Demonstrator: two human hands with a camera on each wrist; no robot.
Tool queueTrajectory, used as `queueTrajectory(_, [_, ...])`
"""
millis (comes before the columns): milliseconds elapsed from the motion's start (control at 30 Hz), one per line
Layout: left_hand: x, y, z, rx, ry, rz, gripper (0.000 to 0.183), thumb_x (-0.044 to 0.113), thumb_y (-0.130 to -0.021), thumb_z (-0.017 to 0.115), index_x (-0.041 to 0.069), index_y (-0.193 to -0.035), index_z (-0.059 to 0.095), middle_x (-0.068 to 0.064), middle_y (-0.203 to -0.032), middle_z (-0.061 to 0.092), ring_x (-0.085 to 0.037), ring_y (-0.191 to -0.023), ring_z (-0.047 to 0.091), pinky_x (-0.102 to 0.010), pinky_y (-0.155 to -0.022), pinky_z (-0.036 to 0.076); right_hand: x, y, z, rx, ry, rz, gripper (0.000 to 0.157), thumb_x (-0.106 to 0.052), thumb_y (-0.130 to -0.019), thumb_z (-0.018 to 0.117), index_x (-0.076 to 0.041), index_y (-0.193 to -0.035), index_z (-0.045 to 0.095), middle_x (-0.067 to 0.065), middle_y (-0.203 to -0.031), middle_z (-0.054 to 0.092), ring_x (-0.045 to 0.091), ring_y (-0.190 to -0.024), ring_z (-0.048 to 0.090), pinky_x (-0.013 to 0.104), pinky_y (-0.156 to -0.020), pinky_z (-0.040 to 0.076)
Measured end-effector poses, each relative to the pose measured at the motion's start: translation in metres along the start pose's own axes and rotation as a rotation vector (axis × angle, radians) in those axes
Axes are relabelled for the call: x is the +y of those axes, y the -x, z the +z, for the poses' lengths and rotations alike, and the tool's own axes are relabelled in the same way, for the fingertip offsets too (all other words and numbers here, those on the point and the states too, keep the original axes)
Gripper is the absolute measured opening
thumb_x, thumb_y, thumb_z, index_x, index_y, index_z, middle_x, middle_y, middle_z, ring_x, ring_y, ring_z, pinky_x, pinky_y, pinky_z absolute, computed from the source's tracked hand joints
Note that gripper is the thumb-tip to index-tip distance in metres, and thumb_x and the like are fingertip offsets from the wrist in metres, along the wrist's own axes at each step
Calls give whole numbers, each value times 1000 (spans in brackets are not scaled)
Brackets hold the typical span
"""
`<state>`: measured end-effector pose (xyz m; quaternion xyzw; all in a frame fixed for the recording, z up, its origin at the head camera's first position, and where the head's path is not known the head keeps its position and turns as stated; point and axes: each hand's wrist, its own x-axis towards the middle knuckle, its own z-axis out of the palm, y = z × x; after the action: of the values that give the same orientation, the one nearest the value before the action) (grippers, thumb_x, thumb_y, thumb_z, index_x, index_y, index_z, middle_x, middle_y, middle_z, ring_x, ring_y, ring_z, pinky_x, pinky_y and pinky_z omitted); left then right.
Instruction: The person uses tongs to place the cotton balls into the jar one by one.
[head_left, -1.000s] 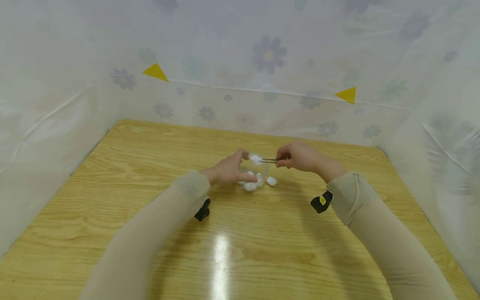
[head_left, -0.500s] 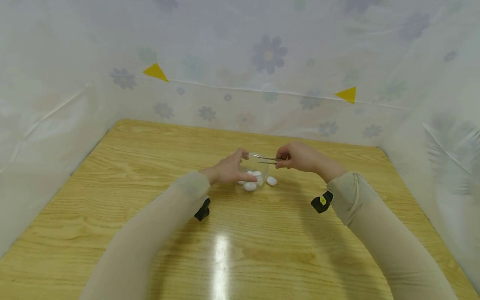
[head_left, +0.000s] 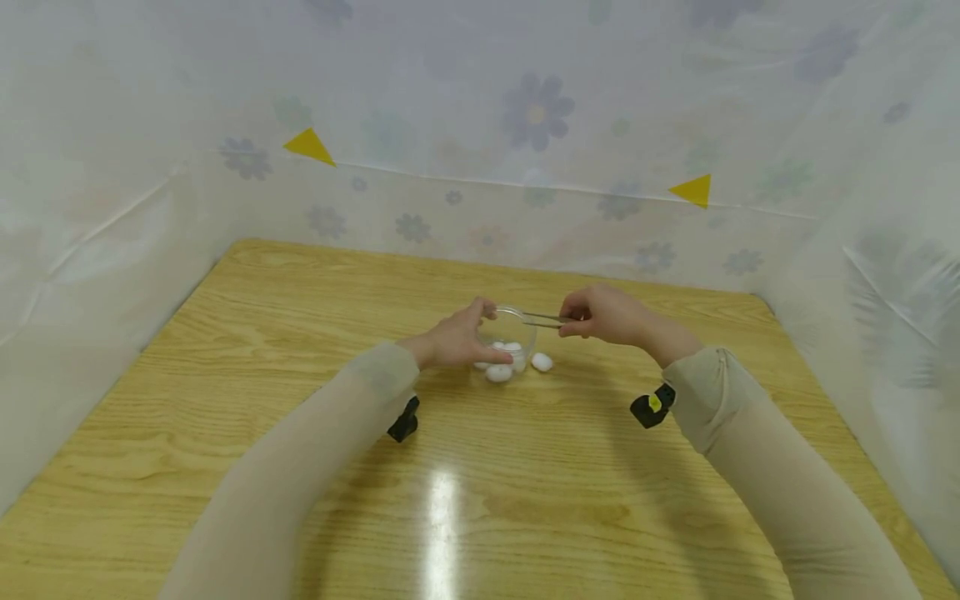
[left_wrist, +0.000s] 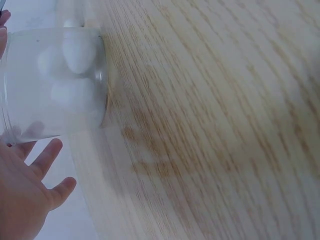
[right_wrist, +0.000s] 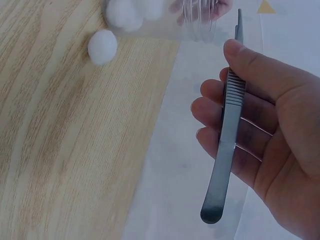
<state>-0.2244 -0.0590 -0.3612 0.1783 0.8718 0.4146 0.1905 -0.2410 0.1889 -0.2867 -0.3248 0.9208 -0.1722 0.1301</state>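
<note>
My left hand (head_left: 453, 337) holds a clear jar (head_left: 527, 333) from its left side, thumb in front and fingers behind near the rim. Several white cotton balls (left_wrist: 79, 52) lie low inside the jar. Just right of the jar, one loose cotton ball (right_wrist: 102, 47) rests on the table. My right hand (head_left: 606, 314) pinches metal tweezers (right_wrist: 231, 125) between thumb and fingers, with their tips pointing left at the jar's mouth. In the head view the tweezers' arms stand apart with nothing between them. The left wrist view shows some left fingers (left_wrist: 47, 157) spread beside the jar.
A wood-grain table (head_left: 480, 500) lies under everything. Pale flowered sheeting (head_left: 480, 125) closes it in at the back and both sides, with two yellow triangles (head_left: 690, 191) on the back sheet. A black wrist camera (head_left: 652, 406) hangs below the right sleeve.
The cotton ball that the tweezers held at the jar's mouth has been let go and now lies in the jar. My right hand has drawn slightly right; the left hand stays put.
</note>
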Motion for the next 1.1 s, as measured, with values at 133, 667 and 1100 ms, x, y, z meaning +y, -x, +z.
queueTrajectory(133, [-2, 0, 0, 0, -3, 12, 89, 44, -79, 72, 13, -144, 20, -4, -148, 31, -28, -140, 28, -45, -110, 33, 5, 4, 0, 6, -9, 8, 14, -19, -88, 65, -5, -93, 68, 6, -80, 66, 15, -67, 59, 31, -62, 49])
queueTrajectory(667, [-1, 1, -1, 4, -11, 16, 89, 45, -78, 73, 13, -143, 21, -4, -148, 32, -28, -139, 29, -46, -110, 32, 36, 26, 8, -24, 4, 87, 16, -22, -88, 65, -8, -94, 68, 6, -81, 67, 17, -68, 60, 30, -62, 48])
queueTrajectory(1100, [0, 3, -2, -3, -11, 8, 87, 43, -79, 72, 12, -143, 21, -5, -148, 31, -29, -140, 28, -46, -110, 32, 49, 26, 34, -39, 9, 70, 12, -18, -86, 67, -7, -91, 68, 7, -81, 69, 19, -67, 63, 30, -61, 50])
